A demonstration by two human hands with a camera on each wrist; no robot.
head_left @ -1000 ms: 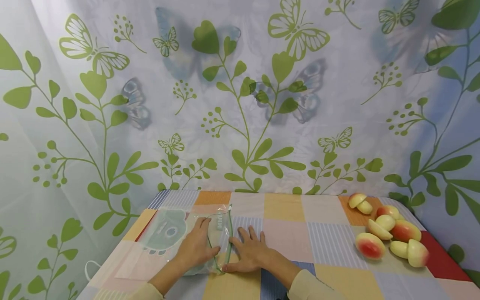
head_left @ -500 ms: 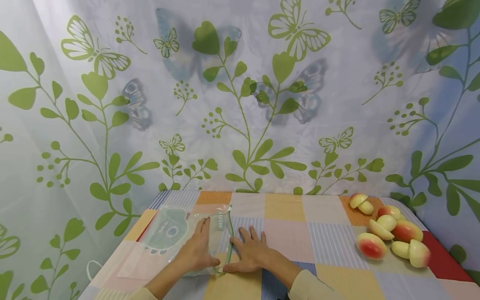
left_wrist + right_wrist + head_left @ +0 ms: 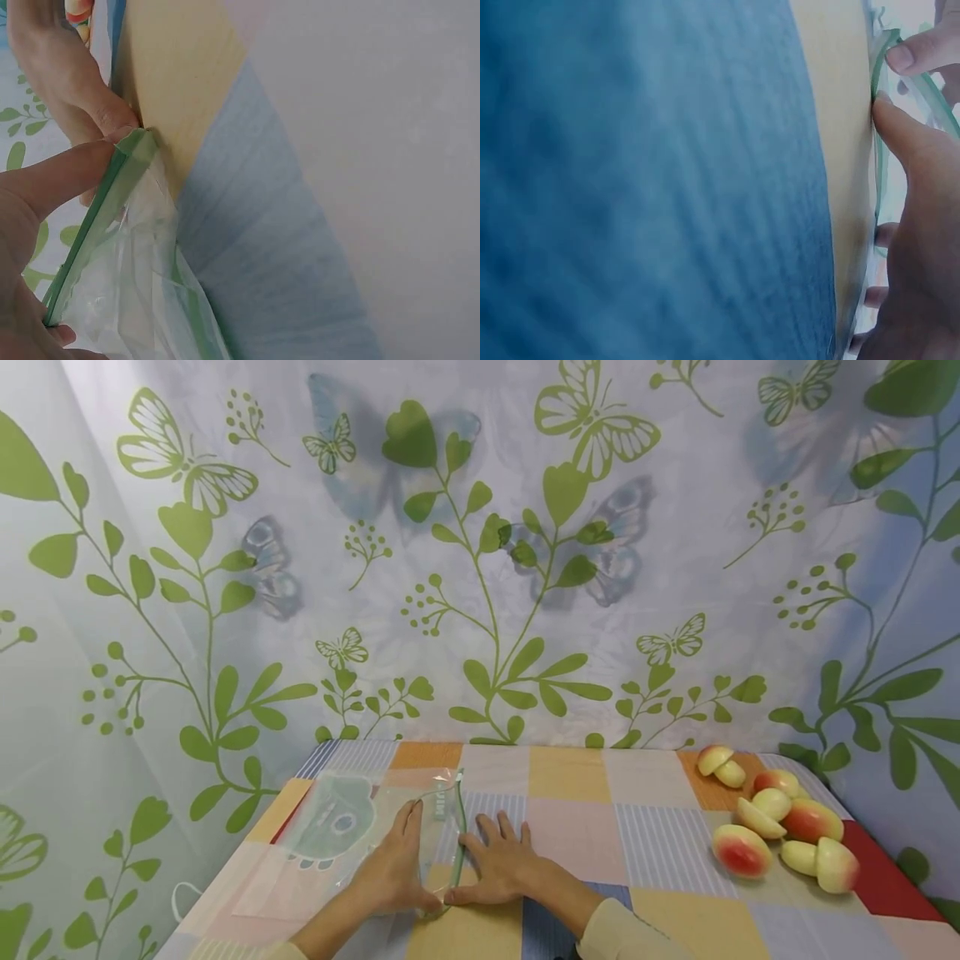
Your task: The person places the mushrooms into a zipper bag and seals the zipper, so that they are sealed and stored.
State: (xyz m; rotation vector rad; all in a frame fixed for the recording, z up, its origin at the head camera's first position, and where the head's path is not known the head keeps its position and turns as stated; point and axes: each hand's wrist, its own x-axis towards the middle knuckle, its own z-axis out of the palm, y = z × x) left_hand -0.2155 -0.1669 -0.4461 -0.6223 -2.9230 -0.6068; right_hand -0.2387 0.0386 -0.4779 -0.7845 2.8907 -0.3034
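A clear zip bag with a green closure strip and a pale green cartoon print lies on the left of the table in the head view. My left hand holds its upper lip near the strip, thumb at the near corner and fingers farther along. In the left wrist view, that thumb meets the green strip, and the two lips stand apart. My right hand rests with fingers spread beside the bag's mouth, its thumb touching the near end of the lower edge. In the right wrist view, both thumbs are close together at the strip.
Several toy mushrooms with yellow and red caps lie at the right of the table. A patchwork cloth covers the table. Behind it hangs a curtain printed with leaves and butterflies. A white cord loop shows at the left edge.
My left thumb has moved slightly toward the near corner of the bag's mouth, and the upper lip has shifted with that hand. My right hand stays in place.
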